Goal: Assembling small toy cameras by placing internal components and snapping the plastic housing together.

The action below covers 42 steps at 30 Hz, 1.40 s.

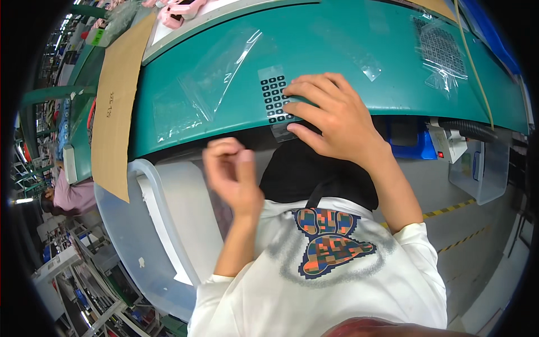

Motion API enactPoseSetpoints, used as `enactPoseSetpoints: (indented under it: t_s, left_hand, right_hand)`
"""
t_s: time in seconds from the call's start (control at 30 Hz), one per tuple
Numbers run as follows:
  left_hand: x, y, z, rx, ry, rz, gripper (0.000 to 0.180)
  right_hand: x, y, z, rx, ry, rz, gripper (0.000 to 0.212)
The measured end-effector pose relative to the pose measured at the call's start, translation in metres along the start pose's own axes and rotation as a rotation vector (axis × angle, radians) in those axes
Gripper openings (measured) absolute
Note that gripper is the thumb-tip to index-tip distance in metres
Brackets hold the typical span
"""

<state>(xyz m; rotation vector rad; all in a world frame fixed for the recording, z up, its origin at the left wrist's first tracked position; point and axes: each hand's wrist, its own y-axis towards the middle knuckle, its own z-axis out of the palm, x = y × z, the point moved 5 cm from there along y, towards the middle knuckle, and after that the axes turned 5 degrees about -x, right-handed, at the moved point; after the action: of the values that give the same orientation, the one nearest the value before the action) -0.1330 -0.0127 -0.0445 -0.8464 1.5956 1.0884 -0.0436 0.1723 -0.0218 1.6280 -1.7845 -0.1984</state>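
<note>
A clear sheet of small black square stickers with pale centres [272, 96] lies on the green tabletop [314, 33], its lower end reaching past the front edge. My right hand [334, 115] rests over its right side, fingers stretched out and spread, covering part of the rows. Off the table's front edge, my left hand [231, 175] is raised with fingers curled in toward the thumb. It is a little blurred, and anything between its fingertips is hidden or too small to make out.
Clear plastic bags [208, 84] lie left of the sheet. More sticker sheets in a bag [441, 50] lie far right, near a yellowish cord [474, 62]. A cardboard piece [117, 106] stands at the left. Below is a translucent bin [132, 236]; pink plastic parts [178, 11] sit at the back.
</note>
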Motion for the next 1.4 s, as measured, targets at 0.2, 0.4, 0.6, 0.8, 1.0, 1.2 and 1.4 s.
enactPoseSetpoints:
  t_s: [0.2,0.4,0.6,0.8,1.0,1.2,1.4]
  left_hand:
    - [0.053,-0.026,0.044,0.183,-0.489,-0.582,0.027]
    - [0.046,-0.022,0.055,0.27,-0.808,-0.7,0.018]
    - [0.031,-0.02,0.052,0.27,-0.889,-0.674,0.019]
    - [0.014,-0.019,0.046,0.266,-0.729,-0.469,0.02]
    - [0.003,-0.018,0.047,0.252,-0.672,-0.373,0.021]
    - [0.0,-0.018,0.05,0.255,-0.596,-0.323,0.02]
    - [0.0,-0.019,0.052,0.306,-0.539,-0.355,0.02]
  right_hand:
    - [0.002,-0.003,0.001,-0.018,0.019,-0.054,0.015]
    - [0.008,-0.008,0.001,-0.094,0.111,-0.074,0.01]
    - [0.012,-0.013,0.001,-0.145,0.304,-0.003,0.01]
    - [0.023,-0.009,-0.008,-0.249,0.461,0.024,0.014]
    - [0.027,-0.014,-0.011,-0.333,0.434,-0.001,0.016]
    - [0.026,-0.018,-0.014,-0.355,0.439,-0.01,0.015]
    - [0.023,-0.023,-0.017,-0.392,0.503,0.069,0.015]
